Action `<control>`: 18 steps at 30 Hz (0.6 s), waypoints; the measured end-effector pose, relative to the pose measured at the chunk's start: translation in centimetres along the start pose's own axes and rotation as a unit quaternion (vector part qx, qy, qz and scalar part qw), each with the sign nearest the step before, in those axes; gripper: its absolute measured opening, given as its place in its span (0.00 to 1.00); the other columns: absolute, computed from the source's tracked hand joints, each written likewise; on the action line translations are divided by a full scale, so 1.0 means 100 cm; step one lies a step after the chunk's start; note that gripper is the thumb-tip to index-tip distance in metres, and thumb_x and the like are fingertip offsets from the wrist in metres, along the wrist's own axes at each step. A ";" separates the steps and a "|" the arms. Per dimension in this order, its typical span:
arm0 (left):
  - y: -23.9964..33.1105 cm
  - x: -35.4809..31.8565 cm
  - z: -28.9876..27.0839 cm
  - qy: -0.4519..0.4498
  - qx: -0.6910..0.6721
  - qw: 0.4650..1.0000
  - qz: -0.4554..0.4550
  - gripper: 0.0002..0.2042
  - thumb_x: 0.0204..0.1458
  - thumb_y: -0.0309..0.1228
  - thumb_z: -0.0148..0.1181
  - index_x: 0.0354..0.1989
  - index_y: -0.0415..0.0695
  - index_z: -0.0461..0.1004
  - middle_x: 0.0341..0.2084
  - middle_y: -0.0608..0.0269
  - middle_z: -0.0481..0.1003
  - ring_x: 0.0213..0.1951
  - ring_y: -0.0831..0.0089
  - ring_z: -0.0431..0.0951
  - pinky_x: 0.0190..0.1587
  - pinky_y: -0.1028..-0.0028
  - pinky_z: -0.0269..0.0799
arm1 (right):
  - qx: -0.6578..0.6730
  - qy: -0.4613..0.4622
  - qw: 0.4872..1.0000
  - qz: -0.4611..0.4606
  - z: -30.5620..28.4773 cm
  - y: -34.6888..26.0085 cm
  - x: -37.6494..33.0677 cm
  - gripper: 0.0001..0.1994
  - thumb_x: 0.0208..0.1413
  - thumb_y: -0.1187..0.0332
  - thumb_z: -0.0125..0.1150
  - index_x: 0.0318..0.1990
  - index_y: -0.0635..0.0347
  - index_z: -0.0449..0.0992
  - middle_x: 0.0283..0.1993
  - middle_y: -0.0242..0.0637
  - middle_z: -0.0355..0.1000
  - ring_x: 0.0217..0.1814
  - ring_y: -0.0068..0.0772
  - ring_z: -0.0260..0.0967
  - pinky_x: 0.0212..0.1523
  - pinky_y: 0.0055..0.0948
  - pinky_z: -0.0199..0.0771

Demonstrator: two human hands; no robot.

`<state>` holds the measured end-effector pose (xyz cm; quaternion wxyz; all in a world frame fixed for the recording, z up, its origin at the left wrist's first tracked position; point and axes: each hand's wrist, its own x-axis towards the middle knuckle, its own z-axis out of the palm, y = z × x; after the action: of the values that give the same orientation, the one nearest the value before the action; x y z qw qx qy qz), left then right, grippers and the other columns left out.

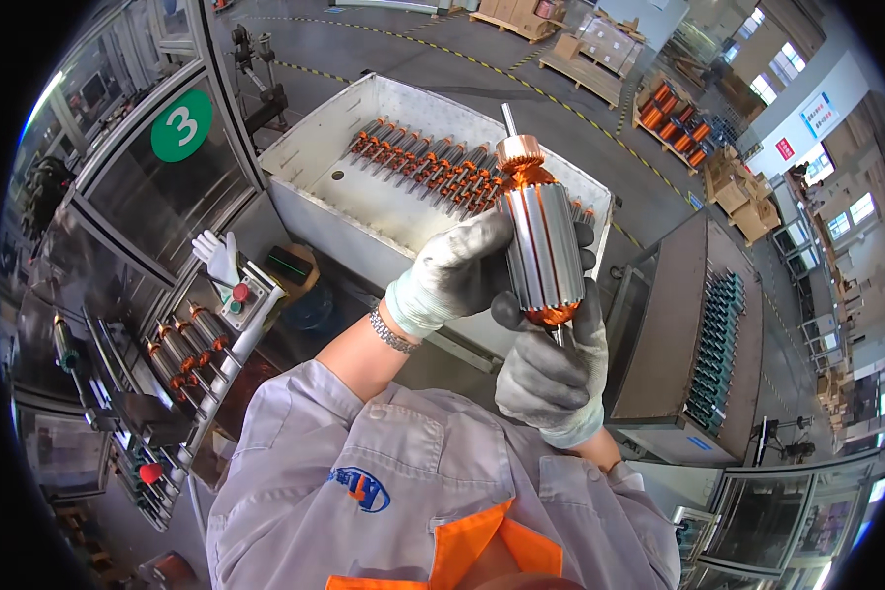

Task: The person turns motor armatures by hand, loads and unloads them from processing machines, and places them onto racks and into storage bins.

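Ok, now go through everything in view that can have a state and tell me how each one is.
Armature: raised, tilted, copper commutator up
Left hand: gloved, gripping the armature's side
Right hand: gloved, gripping its lower end
White bin: open-topped, partly filled with more armatures
Brown-grey bin: holding a row of green parts
Loose white glove: unworn
Red button: pressed or not, cannot tell
Wristwatch: fastened

The indoor light is bright and fairly even; windows at upper right glare white, and a light strip shines at upper left. Sheen streaks the sharply focused metal rotor. Straight edges bend toward black, curved side borders, where details soften.
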<state>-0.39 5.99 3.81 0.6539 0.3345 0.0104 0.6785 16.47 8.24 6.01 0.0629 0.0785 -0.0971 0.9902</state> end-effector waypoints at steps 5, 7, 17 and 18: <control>0.003 -0.006 0.003 -0.005 0.015 1.000 -0.005 0.39 0.51 0.38 0.65 0.69 0.35 0.53 0.64 0.41 0.62 0.63 0.48 0.66 0.67 0.53 0.61 | 0.070 -0.070 0.995 0.027 -0.013 0.007 -0.001 0.40 0.65 0.39 0.41 0.63 0.76 0.57 0.10 0.19 0.59 0.06 0.13 0.56 0.10 0.17 0.55; 0.000 -0.011 0.000 0.022 0.005 1.000 0.010 0.40 0.50 0.37 0.68 0.69 0.37 0.55 0.63 0.45 0.65 0.62 0.53 0.68 0.66 0.55 0.63 | 0.075 -0.083 0.993 0.050 -0.014 0.009 0.000 0.40 0.66 0.40 0.40 0.62 0.77 0.56 0.10 0.19 0.59 0.06 0.12 0.56 0.08 0.16 0.53; 0.002 -0.032 0.004 0.108 0.036 0.992 0.046 0.40 0.46 0.46 0.72 0.65 0.43 0.60 0.54 0.60 0.71 0.52 0.67 0.75 0.58 0.64 0.72 | 0.021 -0.058 0.995 0.075 -0.016 0.026 0.017 0.32 0.68 0.47 0.37 0.54 0.77 0.66 0.09 0.18 0.56 0.05 0.13 0.53 0.09 0.17 0.50; 0.005 -0.034 0.005 0.122 0.039 0.990 0.054 0.39 0.47 0.46 0.72 0.65 0.43 0.61 0.53 0.60 0.71 0.51 0.67 0.76 0.56 0.65 0.73 | 0.020 -0.059 0.995 0.075 -0.015 0.028 0.019 0.32 0.68 0.47 0.37 0.54 0.77 0.66 0.09 0.18 0.56 0.05 0.13 0.53 0.09 0.17 0.50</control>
<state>-0.82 2.66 2.93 0.5969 0.2745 0.0987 0.7475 14.00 6.06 4.33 -0.0194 0.1307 -0.0864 0.9875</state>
